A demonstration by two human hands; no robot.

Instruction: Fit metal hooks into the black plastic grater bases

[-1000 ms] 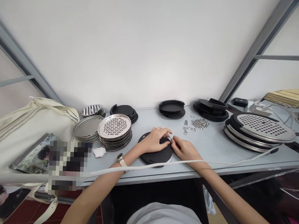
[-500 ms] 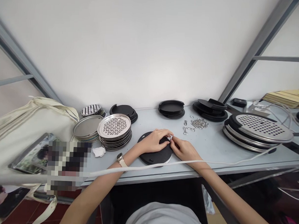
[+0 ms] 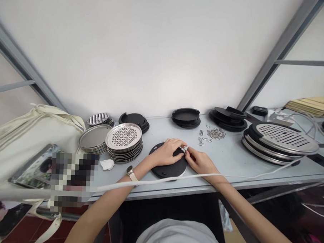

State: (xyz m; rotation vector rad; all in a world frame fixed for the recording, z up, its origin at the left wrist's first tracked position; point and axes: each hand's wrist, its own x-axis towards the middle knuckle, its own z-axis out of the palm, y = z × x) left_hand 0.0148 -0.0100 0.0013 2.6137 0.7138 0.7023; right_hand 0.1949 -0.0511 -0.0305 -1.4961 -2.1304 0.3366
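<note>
A round black disc (image 3: pixel 165 171) with a shiny metal rim at its lower right lies flat near the table's front edge. My left hand (image 3: pixel 169 151), with a watch on its wrist, rests over the disc; its thumb and curled fingers grip the disc at the upper right. My right hand (image 3: pixel 199 162) is closed in a pinch at the disc's right edge. A small shiny metal clip (image 3: pixel 183 150) shows between the fingertips of both hands, mostly covered. Beyond my hands, loose wire clips (image 3: pixel 216 134) lie in a small heap.
To the left stand a stack of round metal graters (image 3: pixel 125 137) and a stack of metal discs (image 3: pixel 94 137). Black round holders (image 3: pixel 185 117) are piled along the wall. More graters in black holders (image 3: pixel 282 139) are stacked right. A white cable (image 3: pixel 154 181) crosses before my forearms.
My right fingertips have shifted very slightly at the disc's edge, around the small clip. The left hand and the disc look almost unmoved.
</note>
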